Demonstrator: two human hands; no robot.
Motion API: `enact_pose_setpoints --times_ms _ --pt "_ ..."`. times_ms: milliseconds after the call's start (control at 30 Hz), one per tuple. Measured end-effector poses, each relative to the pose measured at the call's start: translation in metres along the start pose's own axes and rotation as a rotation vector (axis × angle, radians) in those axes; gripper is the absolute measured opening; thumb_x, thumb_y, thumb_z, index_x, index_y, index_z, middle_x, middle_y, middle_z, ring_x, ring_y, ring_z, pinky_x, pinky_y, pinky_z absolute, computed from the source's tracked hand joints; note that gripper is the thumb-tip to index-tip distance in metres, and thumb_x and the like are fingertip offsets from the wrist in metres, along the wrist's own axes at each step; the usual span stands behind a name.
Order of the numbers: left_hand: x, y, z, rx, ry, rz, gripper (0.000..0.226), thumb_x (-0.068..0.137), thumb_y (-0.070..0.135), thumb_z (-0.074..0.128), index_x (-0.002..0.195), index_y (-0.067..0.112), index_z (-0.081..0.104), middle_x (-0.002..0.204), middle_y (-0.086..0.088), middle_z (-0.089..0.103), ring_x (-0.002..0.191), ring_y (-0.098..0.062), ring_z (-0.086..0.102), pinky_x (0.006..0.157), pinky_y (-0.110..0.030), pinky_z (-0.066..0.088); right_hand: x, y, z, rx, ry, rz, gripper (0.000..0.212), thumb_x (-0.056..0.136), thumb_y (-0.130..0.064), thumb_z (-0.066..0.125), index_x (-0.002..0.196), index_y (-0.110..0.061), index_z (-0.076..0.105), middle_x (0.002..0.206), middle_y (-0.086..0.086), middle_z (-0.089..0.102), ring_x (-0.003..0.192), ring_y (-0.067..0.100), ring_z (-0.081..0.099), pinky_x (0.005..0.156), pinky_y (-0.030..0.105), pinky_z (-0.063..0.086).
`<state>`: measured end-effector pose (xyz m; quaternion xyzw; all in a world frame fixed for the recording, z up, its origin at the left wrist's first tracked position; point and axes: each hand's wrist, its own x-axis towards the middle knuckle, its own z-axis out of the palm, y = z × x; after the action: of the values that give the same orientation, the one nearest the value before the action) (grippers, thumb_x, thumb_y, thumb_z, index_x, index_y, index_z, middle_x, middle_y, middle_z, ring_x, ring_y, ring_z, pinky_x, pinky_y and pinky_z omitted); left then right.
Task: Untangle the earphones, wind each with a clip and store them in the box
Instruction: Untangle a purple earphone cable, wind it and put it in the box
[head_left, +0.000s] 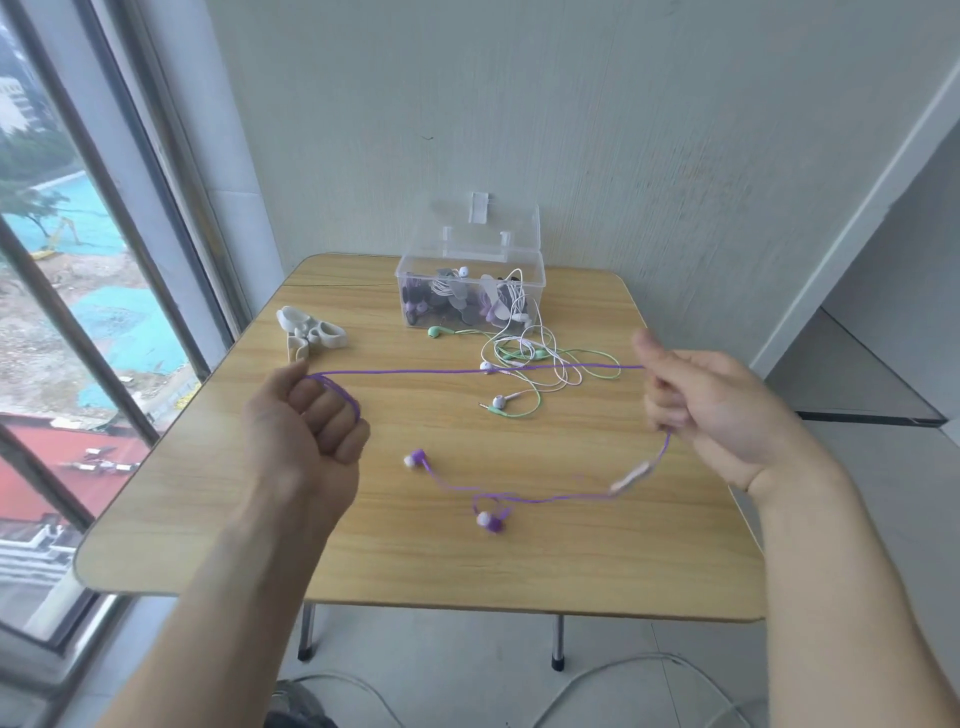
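The thin purple earphone cable (415, 372) is stretched taut and level between the 2 hands, above the middle of the pale wood-grain tabletop (415, 561). The left hand (306, 415) is curled into a fist, with several turns of the cable wound around its fingers (332, 410). The right hand (711, 410) is closed loosely, its fingers pinching the cable where it enters near the thumb; from the underside of that hand the cable drops, passes a blurred pale inline remote (631, 477) and trails across the tabletop to 2 purple earbuds with white tips (415, 459), one near the centre and one closer to the near edge. Behind the taut stretch lies a loose tangle of green and white earphones (530, 364), some of its cables running up over the rim of the clear plastic box (470, 291), which stands open at the far edge, against the wall, with wound earphones inside. A small heap of white winding clips (310, 332) sits at the far left, close to the window-side edge. The near half of the tabletop, in front of both hands, carries only the purple earbuds and their trailing cable, and the right side beneath the right hand is bare wood.
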<state>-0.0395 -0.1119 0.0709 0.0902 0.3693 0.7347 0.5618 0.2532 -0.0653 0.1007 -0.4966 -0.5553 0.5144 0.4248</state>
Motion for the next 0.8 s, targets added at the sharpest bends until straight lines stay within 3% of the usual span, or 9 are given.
enact_pose_setpoints --times_ms 67,133,233,333,433,533,600,667,800 --pt "0.005 0.003 -0.004 -0.019 0.032 -0.011 0.047 0.096 0.024 0.039 0.051 0.025 0.025 0.049 0.007 0.014 0.042 -0.011 0.009 0.044 -0.027 0.004 0.001 0.002 -0.003 -0.125 0.209 -0.012 0.063 0.059 -0.077 0.076 0.054 -0.026 0.04 0.055 -0.009 0.028 0.056 0.016 0.027 0.063 0.031 0.027" --pt "0.008 0.004 -0.005 0.017 0.01 -0.028 0.043 0.096 0.024 0.036 0.054 0.023 0.032 0.051 0.007 0.017 0.043 -0.011 0.012 0.046 -0.027 0.005 0.005 0.008 -0.004 -0.271 0.303 -0.022 0.048 0.075 -0.065 0.073 0.061 -0.024 0.054 0.061 -0.01 0.047 0.061 0.013 0.044 0.065 0.028 0.035" --pt "0.005 -0.002 0.0 0.211 -0.074 -0.078 0.035 0.095 0.02 0.038 0.061 0.021 0.039 0.054 0.007 0.02 0.045 -0.01 0.014 0.045 -0.026 0.008 0.01 0.017 0.006 -0.508 0.341 -0.017 0.031 0.086 -0.042 0.074 0.106 -0.021 0.066 0.106 -0.003 0.067 0.093 0.012 0.062 0.082 0.029 0.048" --pt "-0.005 -0.014 0.006 0.444 -0.23 -0.159 0.039 0.097 0.021 0.042 0.058 0.02 0.041 0.055 0.007 0.015 0.045 -0.01 0.011 0.043 -0.024 0.008 0.008 0.018 0.024 -0.618 0.27 -0.151 0.031 0.089 -0.029 0.073 0.118 -0.022 0.065 0.12 -0.003 0.065 0.111 0.009 0.06 0.102 0.032 0.047" --pt "-0.017 -0.022 0.014 0.623 -0.362 -0.2 0.041 0.097 0.021 0.044 0.057 0.019 0.042 0.06 0.003 0.009 0.05 -0.013 0.007 0.042 -0.024 0.008 -0.002 0.013 0.056 -0.452 -0.026 -0.251 0.023 0.092 -0.025 0.07 0.115 -0.026 0.067 0.117 -0.014 0.068 0.112 -0.003 0.059 0.101 0.034 0.051" --pt "-0.03 -0.028 0.021 0.711 -0.41 -0.239 0.043 0.096 0.019 0.043 0.054 0.022 0.036 0.057 0.003 0.012 0.05 -0.013 0.007 0.046 -0.025 0.005 -0.014 0.008 0.086 -0.276 -0.27 -0.247 0.013 0.096 -0.024 0.066 0.108 -0.02 0.068 0.109 -0.005 0.072 0.104 0.003 0.066 0.09 0.028 0.055" --pt "-0.035 -0.027 0.024 0.682 -0.386 -0.249 0.046 0.095 0.018 0.041 0.05 0.024 0.031 0.054 0.005 0.012 0.048 -0.013 0.006 0.047 -0.027 0.004 -0.017 0.006 0.097 -0.256 -0.319 -0.236 0.015 0.099 -0.023 0.061 0.089 -0.013 0.065 0.08 0.007 0.069 0.071 0.01 0.067 0.068 0.019 0.053" --pt "-0.034 -0.024 0.024 0.564 -0.339 -0.266 0.048 0.096 0.019 0.04 0.05 0.025 0.028 0.052 0.005 0.011 0.045 -0.012 0.007 0.046 -0.028 0.005 -0.019 0.003 0.103 -0.289 -0.304 -0.212 0.031 0.103 -0.028 0.054 0.076 -0.013 0.059 0.055 -0.003 0.057 0.046 0.006 0.052 0.057 0.019 0.048" --pt "-0.024 -0.02 0.02 0.276 -0.241 -0.203 0.037 0.099 0.023 0.038 0.062 0.019 0.037 0.056 0.0 0.032 0.049 -0.018 0.041 0.05 -0.028 0.029 -0.013 0.009 0.104 -0.445 -0.25 -0.163 0.038 0.104 -0.04 0.047 0.077 -0.018 0.061 0.044 -0.018 0.047 0.041 0.002 0.048 0.06 0.032 0.043"
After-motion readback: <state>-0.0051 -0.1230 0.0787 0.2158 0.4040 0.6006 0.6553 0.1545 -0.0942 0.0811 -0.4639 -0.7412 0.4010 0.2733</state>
